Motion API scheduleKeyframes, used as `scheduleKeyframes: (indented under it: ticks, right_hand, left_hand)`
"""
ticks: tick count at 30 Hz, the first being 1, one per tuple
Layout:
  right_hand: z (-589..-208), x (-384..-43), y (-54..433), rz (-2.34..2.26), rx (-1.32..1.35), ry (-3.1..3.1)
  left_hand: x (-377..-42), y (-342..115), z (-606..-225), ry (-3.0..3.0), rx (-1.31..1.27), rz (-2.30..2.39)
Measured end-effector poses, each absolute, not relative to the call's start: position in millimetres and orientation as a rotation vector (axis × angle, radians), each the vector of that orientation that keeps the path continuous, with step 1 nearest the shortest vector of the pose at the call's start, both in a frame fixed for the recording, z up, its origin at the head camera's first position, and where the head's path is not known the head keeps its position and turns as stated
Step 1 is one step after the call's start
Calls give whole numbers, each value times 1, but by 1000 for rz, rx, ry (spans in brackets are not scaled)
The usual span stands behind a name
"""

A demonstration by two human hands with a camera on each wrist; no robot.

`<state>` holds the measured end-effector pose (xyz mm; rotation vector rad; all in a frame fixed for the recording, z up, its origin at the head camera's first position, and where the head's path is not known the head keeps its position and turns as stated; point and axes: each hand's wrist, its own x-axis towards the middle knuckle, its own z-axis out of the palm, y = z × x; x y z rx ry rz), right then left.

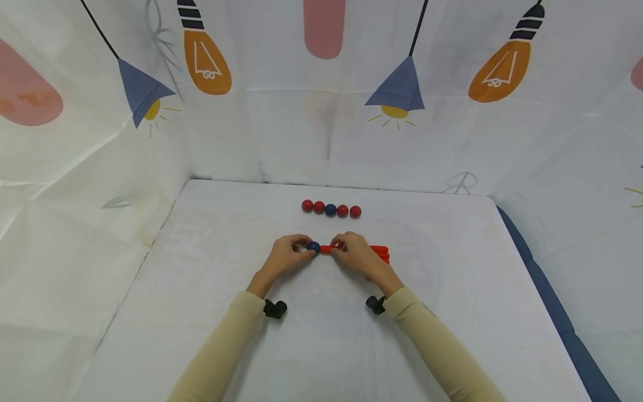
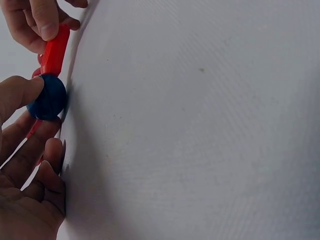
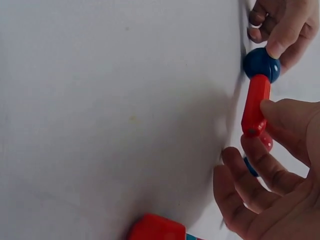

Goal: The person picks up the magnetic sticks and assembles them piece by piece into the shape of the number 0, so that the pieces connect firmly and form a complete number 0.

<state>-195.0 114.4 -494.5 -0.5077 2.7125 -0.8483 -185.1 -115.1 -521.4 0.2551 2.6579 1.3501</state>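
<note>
Head view: I see a glossy blue ball (image 1: 313,247) just below frame centre, touching the left end of a faceted red stick (image 1: 325,249) that runs sideways.

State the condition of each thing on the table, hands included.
Left hand: pinching a blue ball
Right hand: pinching a red stick
Blue ball: held, touching the red stick's end
Red stick: held
Other red sticks: unheld, partly hidden
Row of balls: unheld, four red, one blue
</note>
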Motion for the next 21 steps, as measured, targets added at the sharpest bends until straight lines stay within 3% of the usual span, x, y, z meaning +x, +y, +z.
scheduleKeyframes:
  ticks: [10, 21]
  right_hand:
    - [-481, -215, 127, -765, -661, 2598]
    - [-468, -240, 149, -828, -638, 2618]
  left_hand:
    - [-187, -116, -523, 2662, 254, 1340]
    - [-188, -117, -524, 2647, 232, 1333]
